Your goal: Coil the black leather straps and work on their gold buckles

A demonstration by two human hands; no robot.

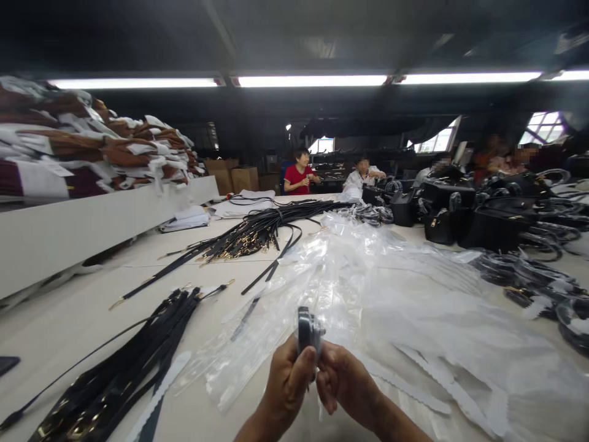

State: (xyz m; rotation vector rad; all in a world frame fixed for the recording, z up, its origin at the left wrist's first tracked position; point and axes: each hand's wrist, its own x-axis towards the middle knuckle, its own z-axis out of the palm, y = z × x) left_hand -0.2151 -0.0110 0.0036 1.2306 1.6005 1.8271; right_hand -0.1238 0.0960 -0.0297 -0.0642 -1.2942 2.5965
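Note:
A coiled black strap in clear plastic stands upright between my hands, low in the middle of the view. My left hand is closed round its lower left side, thumb across the front. Curled against the coil's right side, my right hand pinches at its plastic wrap; the fingertips are partly hidden. Right in front of both hands spreads a heap of clear plastic bags. To the left lies a bundle of black straps with gold-coloured clasps.
Another pile of black straps lies farther back on the white table. Black handbags and wrapped coils crowd the right side. White scalloped strips lie near my right arm. Brown and white goods are stacked behind a white board. Co-workers sit beyond.

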